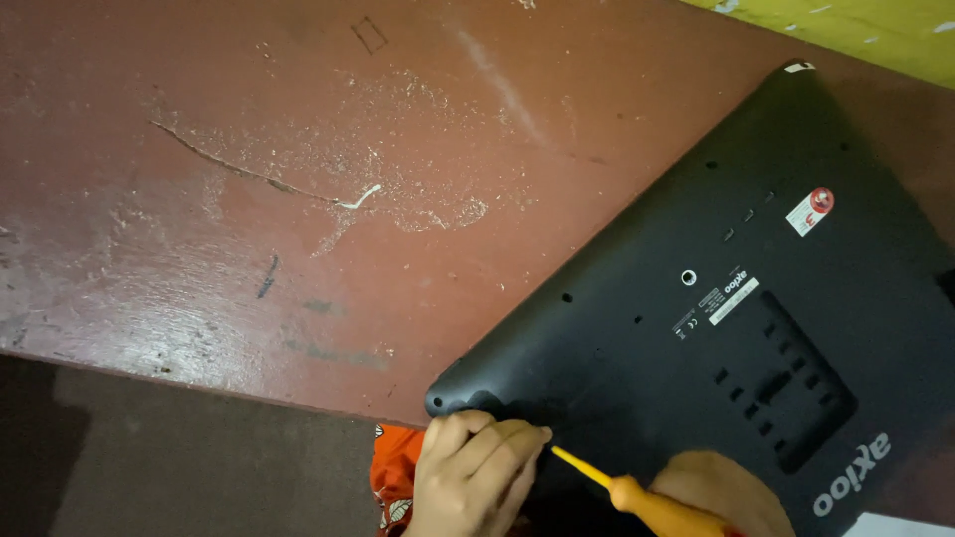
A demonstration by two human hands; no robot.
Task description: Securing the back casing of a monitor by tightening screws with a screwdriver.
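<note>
Beside left hand steadying the laptop corner, right hand grips a screwdriver, tip angled at the base.

A single head-mounted camera looks steeply down from above the person's position. It faces the reddish desk, whose near edge crosses the lower left of the frame, with darker floor below it. The view is close: the overturned black laptop fills the right half and runs off the right edge. Both hands enter at the bottom edge, cropped. No second view is available for overlap.
</note>
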